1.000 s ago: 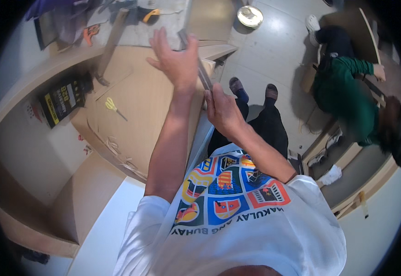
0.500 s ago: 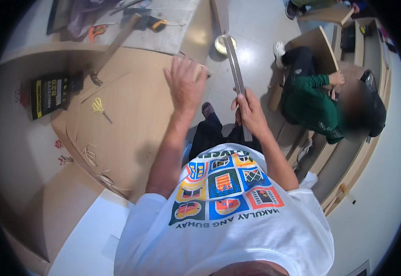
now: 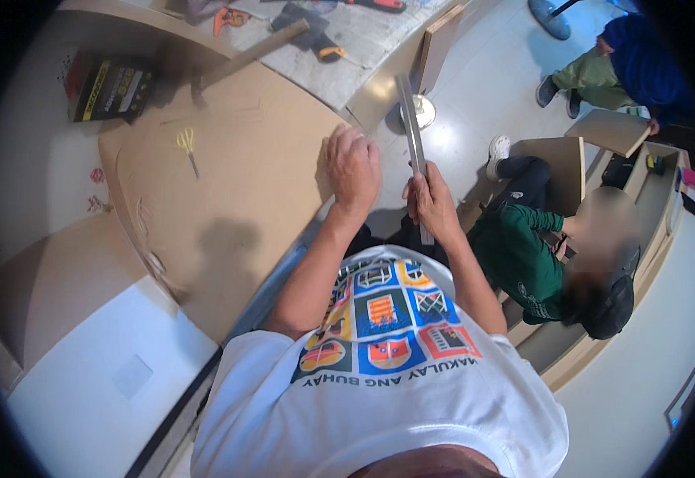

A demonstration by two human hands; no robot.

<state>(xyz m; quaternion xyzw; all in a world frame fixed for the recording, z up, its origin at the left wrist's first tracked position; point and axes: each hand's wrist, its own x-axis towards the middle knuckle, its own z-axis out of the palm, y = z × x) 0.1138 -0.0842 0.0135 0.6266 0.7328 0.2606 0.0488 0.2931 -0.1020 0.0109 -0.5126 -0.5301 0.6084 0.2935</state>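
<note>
My right hand (image 3: pixel 431 205) is wrapped round the lower part of a long, narrow grey metal bar (image 3: pixel 411 127), which points up and slightly left. My left hand (image 3: pixel 353 174) is at the right edge of the large light-brown wooden panel (image 3: pixel 260 179). Its fingers are bent and pressed together, and their tips are hidden. On the panel lie yellow-handled scissors (image 3: pixel 186 151) and a hammer (image 3: pixel 252 57) with a wooden handle. Beyond the bar, a round pale can (image 3: pixel 422 113) stands on the floor.
A black and yellow box (image 3: pixel 112 92) is at the far left. An orange-handled tool (image 3: pixel 330 54) lies on the worn worktop (image 3: pixel 363 44). To the right, a seated person in a green top (image 3: pixel 519 263) is beside open wooden compartments (image 3: pixel 555 342). Another person (image 3: pixel 642 64) touches a wooden board (image 3: pixel 609 131).
My left hand's spread fingers have bent in, and the hand appears lower and further right. The bar stays in my right hand. The view has shifted, showing more of the second person.
</note>
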